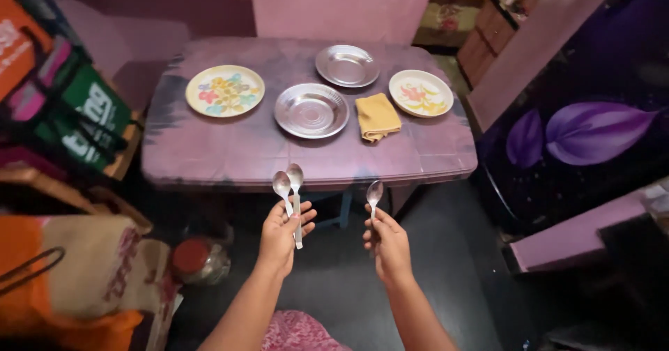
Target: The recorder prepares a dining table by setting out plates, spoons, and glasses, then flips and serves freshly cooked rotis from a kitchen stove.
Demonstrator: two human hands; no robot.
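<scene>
My left hand grips two steel spoons, bowls up, just in front of the table's near edge. Another steel spoon stands upright in my right hand. On the purple table lie a yellow flowered plate at the left, a steel plate in the middle, a second steel plate behind it, and a cream flowered plate at the right. A folded yellow cloth lies between the middle steel plate and the right plate.
Bags hang and pile up at the left. A jar with a red lid stands on the dark floor near my left arm. At the right is a dark cabinet with purple leaf pictures. A pink wall panel rises behind the table.
</scene>
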